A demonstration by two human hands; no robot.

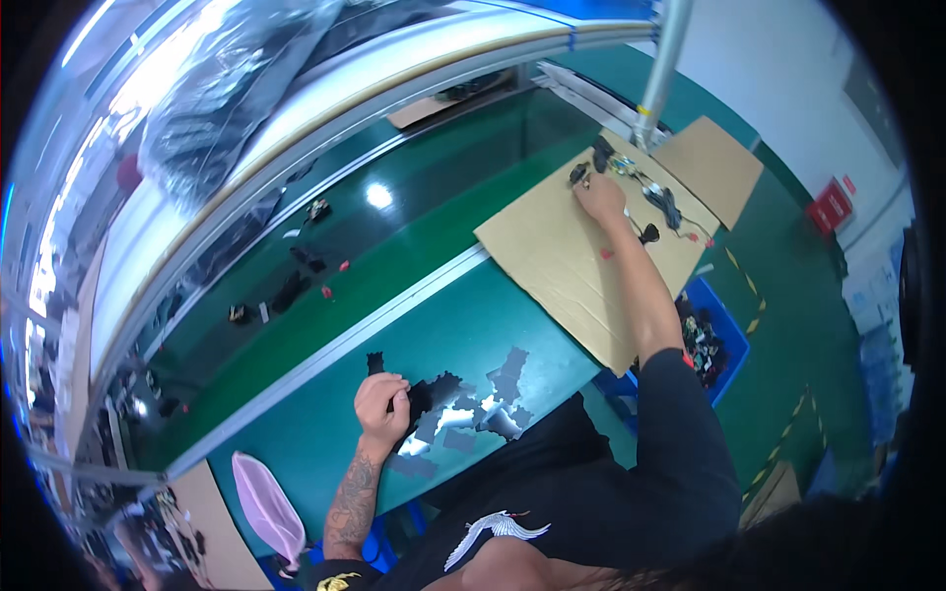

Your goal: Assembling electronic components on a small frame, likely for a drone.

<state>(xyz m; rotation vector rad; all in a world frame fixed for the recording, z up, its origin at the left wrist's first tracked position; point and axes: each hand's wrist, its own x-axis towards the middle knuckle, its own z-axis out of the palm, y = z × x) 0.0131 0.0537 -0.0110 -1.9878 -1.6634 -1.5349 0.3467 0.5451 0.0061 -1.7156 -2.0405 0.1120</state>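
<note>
At the near side of the green bench, my left hand is curled closed, and a flat black notched piece sticks out past its fingers. Just right of it lies a loose spread of similar dark, partly shiny flat pieces. My right arm stretches to a brown cardboard sheet at the far right. There my right hand closes its fingertips on a small dark part with brass-coloured bits. Beside that hand lie a black cable bundle and other wired parts.
A conveyor belt with scattered small parts runs beyond a metal rail. A blue bin full of parts stands below the cardboard's right side. A pink pouch lies at the left. A metal post rises behind the cardboard.
</note>
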